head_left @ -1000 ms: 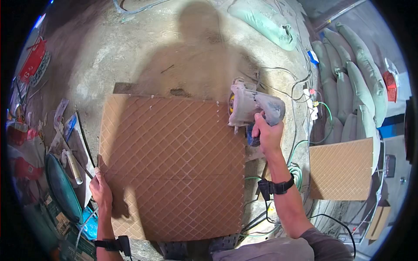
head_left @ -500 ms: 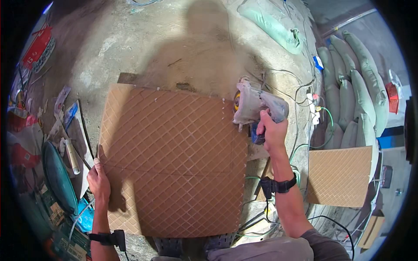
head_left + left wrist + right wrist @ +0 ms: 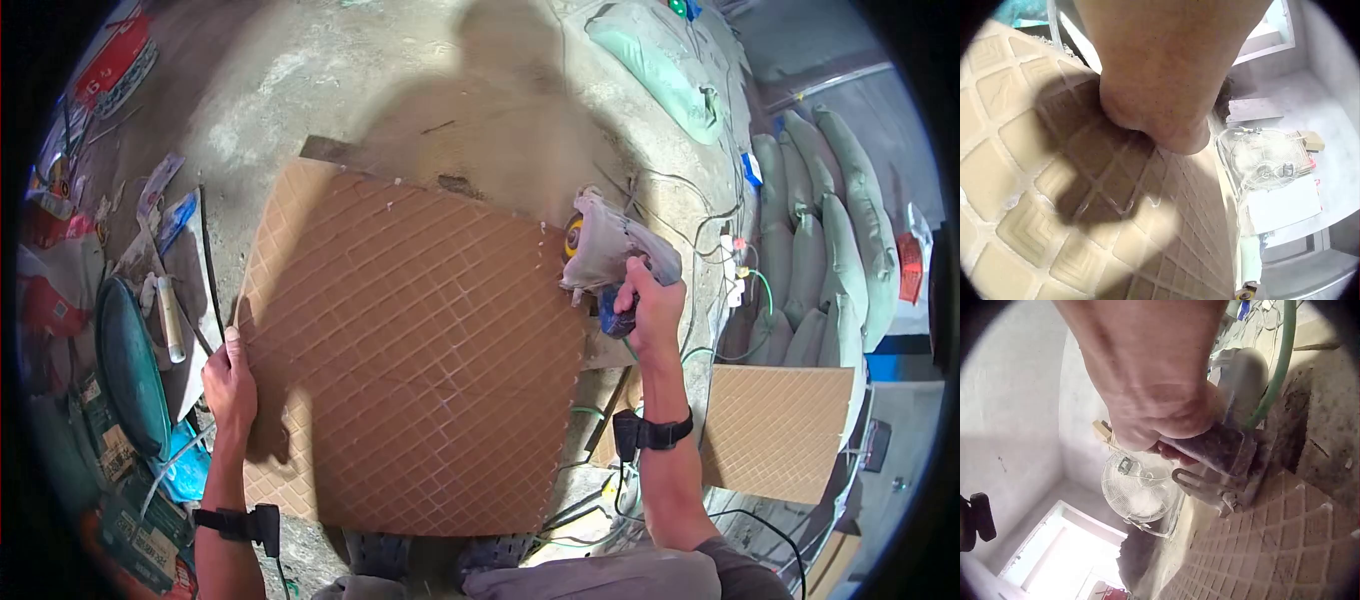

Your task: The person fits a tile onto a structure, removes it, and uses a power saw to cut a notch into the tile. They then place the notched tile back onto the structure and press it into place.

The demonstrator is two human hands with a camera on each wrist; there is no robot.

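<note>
A large brown tile with a raised diamond grid lies in front of the person, ridged face up. At its left edge, the left hand grips the rim, thumb on top; the fingers beneath are hidden. The right hand holds a dusty power cutter by its handle, at the tile's upper right edge. A yellow disc hub shows on the cutter's left side. In the right wrist view the fingers curl round the dark blue handle, beside a green hose.
A smaller ridged tile lies at the right, below stacked pale green sacks. Another sack lies on the floor beyond. Cables run along the right. At the left are a teal basin and a white-handled tool. A fan stands farther off.
The head view has shifted and turned, so the tile appears more tilted. Both hands keep their grips, and the cutter stays at the tile's upper right edge.
</note>
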